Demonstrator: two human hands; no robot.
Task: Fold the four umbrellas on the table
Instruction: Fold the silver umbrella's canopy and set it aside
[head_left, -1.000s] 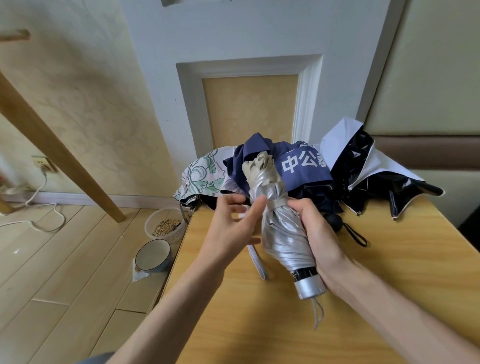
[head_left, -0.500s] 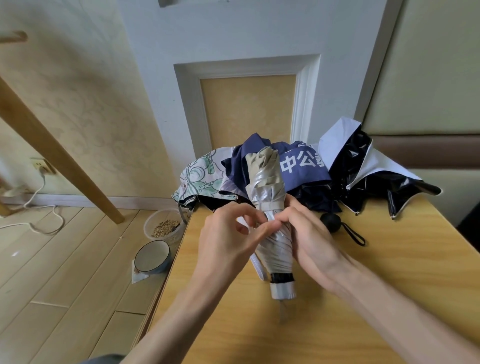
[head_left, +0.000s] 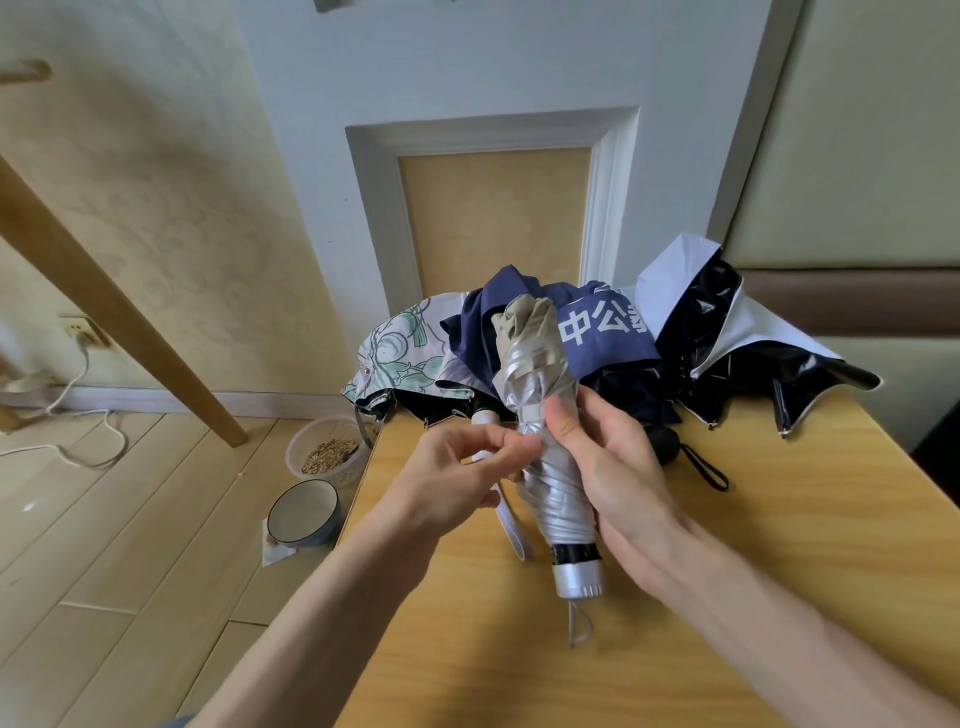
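A rolled-up silver umbrella with a beige tip and a silver handle stands tilted over the wooden table. My right hand grips its canopy from the right, thumb on the wrap band. At the band my left hand pinches the strap end with its fingertips. Behind them lie three loose umbrellas: a floral white one, a navy one with white lettering, and a black one with a white outside.
A white strap lies on the table left of the silver umbrella. A black handle with a wrist loop rests to the right. On the floor at left sit a tub of grain and a bowl. A wooden beam slants past.
The silver umbrella has been turned more upright and drawn closer between my hands. My left fingers moved onto the strap at the band, and my right thumb came up onto the band.
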